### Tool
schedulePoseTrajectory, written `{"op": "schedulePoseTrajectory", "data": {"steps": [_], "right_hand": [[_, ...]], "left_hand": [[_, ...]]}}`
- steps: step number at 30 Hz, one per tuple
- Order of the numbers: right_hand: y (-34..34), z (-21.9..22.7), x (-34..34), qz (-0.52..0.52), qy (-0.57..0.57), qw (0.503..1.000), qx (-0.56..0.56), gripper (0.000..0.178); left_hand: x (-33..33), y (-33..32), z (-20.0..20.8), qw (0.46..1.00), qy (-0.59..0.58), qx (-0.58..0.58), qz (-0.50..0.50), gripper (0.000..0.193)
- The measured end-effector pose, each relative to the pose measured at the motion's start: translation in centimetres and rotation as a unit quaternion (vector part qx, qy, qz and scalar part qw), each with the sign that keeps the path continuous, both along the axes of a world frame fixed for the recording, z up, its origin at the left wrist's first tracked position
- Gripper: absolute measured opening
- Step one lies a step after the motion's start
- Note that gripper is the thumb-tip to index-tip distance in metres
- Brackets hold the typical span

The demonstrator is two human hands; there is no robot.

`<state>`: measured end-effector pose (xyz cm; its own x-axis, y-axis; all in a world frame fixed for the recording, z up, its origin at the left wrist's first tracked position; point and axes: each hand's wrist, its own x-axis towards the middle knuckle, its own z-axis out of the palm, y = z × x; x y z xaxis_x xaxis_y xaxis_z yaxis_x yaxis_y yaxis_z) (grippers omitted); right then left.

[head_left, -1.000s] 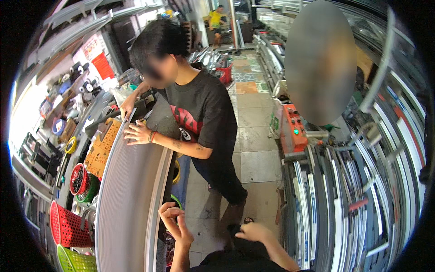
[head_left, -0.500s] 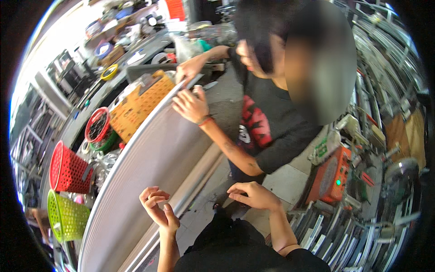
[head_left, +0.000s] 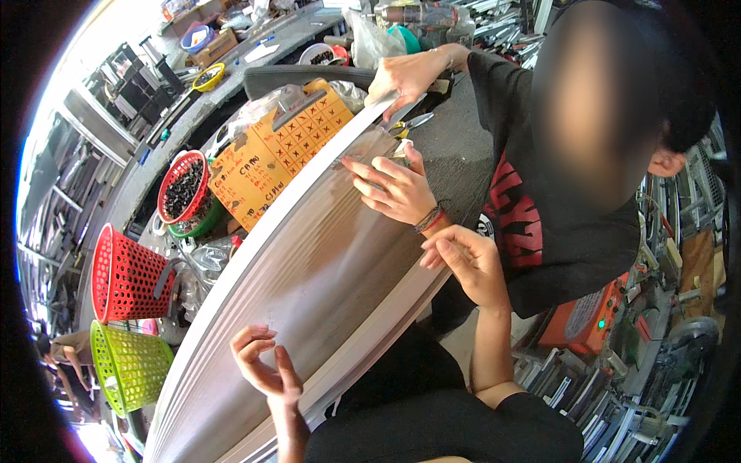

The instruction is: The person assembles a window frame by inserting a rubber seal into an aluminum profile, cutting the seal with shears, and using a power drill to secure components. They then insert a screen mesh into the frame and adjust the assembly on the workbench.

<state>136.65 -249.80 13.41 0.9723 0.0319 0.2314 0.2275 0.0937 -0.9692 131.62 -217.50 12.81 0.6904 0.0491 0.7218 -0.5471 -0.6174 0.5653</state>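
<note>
A long panel with a white frame (head_left: 270, 218) and a greyish pleated mesh (head_left: 324, 270) stretches from the lower left to the upper middle. My left hand (head_left: 266, 366) hovers over its near part, fingers curved and thumb apart, holding nothing. Close to the panel's right-hand rail (head_left: 386, 332) is my right hand (head_left: 471, 266), fingers loosely bent and thumb apart; whether it touches the rail I cannot tell. Opposite me, a person in a dark shirt grips the far end with one hand (head_left: 405, 77). The person's other hand (head_left: 397, 189) is spread above the mesh.
Left of the panel stand a red basket (head_left: 127, 282), a green basket (head_left: 131, 366) and a red bowl of small dark parts (head_left: 184, 185). A marked clipboard (head_left: 289, 143) leans beside the frame. An orange-red box (head_left: 583, 316) and stacked metal profiles (head_left: 571, 386) lie at right.
My view has shifted closer over the panel. My right hand has risen toward the rail and the other person's wrist. That person's nearer hand has left the frame edge and spread over the mesh.
</note>
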Motion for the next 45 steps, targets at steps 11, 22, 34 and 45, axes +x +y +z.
{"op": "schedulePoseTrajectory", "data": {"steps": [11, 22, 34, 45], "right_hand": [[1.2, 3.9, 8.2, -0.219, -0.092, 0.964, -0.123, 0.022], [3.2, 0.2, 16.2, -0.276, -0.119, 0.909, -0.288, 0.020], [3.7, -3.1, 18.3, -0.180, 0.065, 0.976, -0.104, 0.027], [3.4, -3.1, 18.1, -0.079, 0.116, 0.990, 0.015, 0.035]], "left_hand": [[16.7, -4.2, 10.3, 0.927, 0.153, 0.329, -0.094, 0.039], [23.3, -8.3, 4.8, 0.888, 0.353, 0.265, -0.130, 0.059], [24.7, -7.6, 2.4, 0.882, 0.392, 0.247, -0.091, 0.038], [25.2, -7.2, 3.4, 0.891, 0.399, 0.181, -0.119, 0.043]]}}
